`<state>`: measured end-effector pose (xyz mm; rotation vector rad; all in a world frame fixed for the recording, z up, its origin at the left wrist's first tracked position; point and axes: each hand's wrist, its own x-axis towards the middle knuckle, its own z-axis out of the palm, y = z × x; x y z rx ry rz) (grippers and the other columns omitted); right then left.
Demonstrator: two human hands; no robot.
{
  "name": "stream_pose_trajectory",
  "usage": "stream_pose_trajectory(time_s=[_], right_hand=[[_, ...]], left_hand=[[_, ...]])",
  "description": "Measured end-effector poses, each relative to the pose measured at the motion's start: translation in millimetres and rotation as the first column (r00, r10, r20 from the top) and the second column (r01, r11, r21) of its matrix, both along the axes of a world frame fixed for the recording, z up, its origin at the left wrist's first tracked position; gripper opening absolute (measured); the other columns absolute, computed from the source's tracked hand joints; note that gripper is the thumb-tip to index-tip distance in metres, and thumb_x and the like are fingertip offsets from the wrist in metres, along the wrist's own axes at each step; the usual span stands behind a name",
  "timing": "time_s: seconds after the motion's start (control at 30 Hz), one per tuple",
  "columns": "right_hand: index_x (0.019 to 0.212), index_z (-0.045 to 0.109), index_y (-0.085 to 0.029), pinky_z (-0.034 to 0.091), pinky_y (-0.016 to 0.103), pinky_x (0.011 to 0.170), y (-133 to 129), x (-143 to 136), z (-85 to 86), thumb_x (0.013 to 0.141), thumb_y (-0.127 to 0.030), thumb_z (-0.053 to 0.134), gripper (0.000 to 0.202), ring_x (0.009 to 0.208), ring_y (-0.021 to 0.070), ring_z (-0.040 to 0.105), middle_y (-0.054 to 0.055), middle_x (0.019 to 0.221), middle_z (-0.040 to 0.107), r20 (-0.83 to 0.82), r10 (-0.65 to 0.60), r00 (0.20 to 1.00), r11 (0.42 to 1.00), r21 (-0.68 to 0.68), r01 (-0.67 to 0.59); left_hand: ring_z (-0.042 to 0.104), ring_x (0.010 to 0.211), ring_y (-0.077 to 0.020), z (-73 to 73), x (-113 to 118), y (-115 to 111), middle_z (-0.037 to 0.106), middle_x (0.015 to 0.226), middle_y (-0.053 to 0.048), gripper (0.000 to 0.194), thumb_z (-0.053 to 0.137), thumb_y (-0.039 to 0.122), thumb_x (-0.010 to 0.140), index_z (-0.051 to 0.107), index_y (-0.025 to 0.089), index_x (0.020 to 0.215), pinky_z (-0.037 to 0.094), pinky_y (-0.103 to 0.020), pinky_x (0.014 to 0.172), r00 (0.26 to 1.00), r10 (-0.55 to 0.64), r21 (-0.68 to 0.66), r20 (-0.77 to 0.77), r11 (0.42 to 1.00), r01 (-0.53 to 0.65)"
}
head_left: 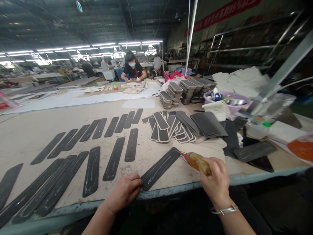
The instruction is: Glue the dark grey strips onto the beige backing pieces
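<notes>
A dark rounded strip (160,168) lies slanted near the table's front edge, with shiny lines of glue on it. My left hand (128,187) is closed at its lower left end, fingertips at the corner; whether they pinch it is hard to tell. Wrapped round a yellowish squeeze bottle (197,161) is my right hand (216,176). The bottle's red nozzle points at the strip's upper right end. More dark strips with glue lines, such as one strip (91,171), lie in rows to the left.
Light-edged dark pieces (163,125) are heaped behind the strip, beside plain dark sheets (207,124). Farther back stand stacked pieces (188,89) and a purple basket (227,99). A metal pole (281,75) rises at the right. Across the table a masked person (133,70) handles pale pieces.
</notes>
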<state>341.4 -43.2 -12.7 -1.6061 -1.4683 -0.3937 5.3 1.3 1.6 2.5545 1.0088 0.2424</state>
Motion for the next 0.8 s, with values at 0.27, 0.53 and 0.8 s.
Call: stream_pose_trajectory(time_s=[0.27,0.53,0.8], right_hand=[[0.093,0.054,-0.022,0.048,0.034,0.074,-6.0,-13.3,5.8,0.076,-0.024,0.057,0.017,0.083,0.0188,0.054,0.005,0.089,0.054,-0.140,0.161,0.977,0.987,-0.007,-0.163],[0.097,0.054,-0.021,0.046,0.037,0.078,4.4,-13.6,-0.4,0.076,-0.021,0.055,0.021,0.089,0.0208,0.051,0.007,0.095,0.052,-0.183,0.131,0.974,0.988,-0.055,-0.143],[0.091,0.053,-0.020,0.043,0.027,0.068,-4.3,-27.5,14.9,0.075,-0.031,0.062,0.022,0.074,0.0144,0.051,0.000,0.081,0.054,-0.887,0.247,0.391,0.949,0.139,-0.284]], left_hand=[[0.052,0.077,-0.0142,4.1,1.7,-1.2,0.054,0.080,-0.004,0.021,0.039,0.013,0.085,0.060,0.018,0.087,0.042,-0.025,0.069,0.999,-0.006,0.011,0.034,1.000,0.006],[0.055,0.074,-0.0138,6.4,3.8,-1.1,0.056,0.078,-0.004,0.022,0.040,0.015,0.085,0.061,0.020,0.088,0.045,-0.023,0.067,0.998,0.001,0.056,0.057,0.998,-0.004],[0.065,0.070,-0.0174,-24.3,-8.0,11.3,0.067,0.083,0.002,0.026,0.050,0.021,0.075,0.063,0.037,0.091,0.056,-0.025,0.059,0.971,-0.067,0.201,0.227,0.979,0.021]])
